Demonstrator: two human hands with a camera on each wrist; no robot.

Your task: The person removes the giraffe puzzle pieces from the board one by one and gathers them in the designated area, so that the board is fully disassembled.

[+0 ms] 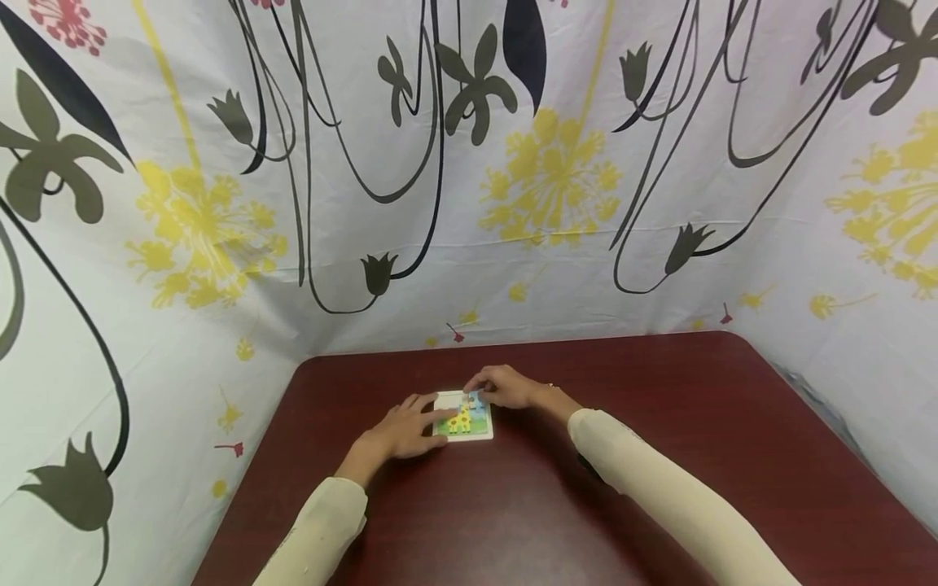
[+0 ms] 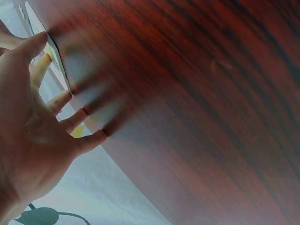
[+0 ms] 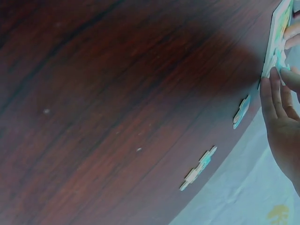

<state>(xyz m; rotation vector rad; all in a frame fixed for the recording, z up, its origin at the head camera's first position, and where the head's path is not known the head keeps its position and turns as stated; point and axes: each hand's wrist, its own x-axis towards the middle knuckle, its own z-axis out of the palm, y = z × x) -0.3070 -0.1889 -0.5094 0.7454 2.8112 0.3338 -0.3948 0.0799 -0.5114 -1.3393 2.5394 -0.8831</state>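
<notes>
A small jigsaw puzzle board [image 1: 478, 426] with a white frame and a yellow giraffe picture lies on the dark red table. Its upper left part is bare white. My left hand [image 1: 403, 427] rests at the board's left side, fingers spread, the index finger reaching over the picture. In the left wrist view the thumb [image 2: 35, 46] touches the frame's near edge. At the board's upper right corner, my right hand [image 1: 507, 387] has bent fingers and pinches a light blue puzzle piece [image 3: 281, 80], mostly hidden by the fingers.
Two loose puzzle pieces lie on the table in the right wrist view: a longer cream and blue one [image 3: 199, 169] and a smaller one [image 3: 241, 112] closer to the board. A white floral cloth [image 1: 454, 203] hangs behind and beside the table [image 1: 498, 513].
</notes>
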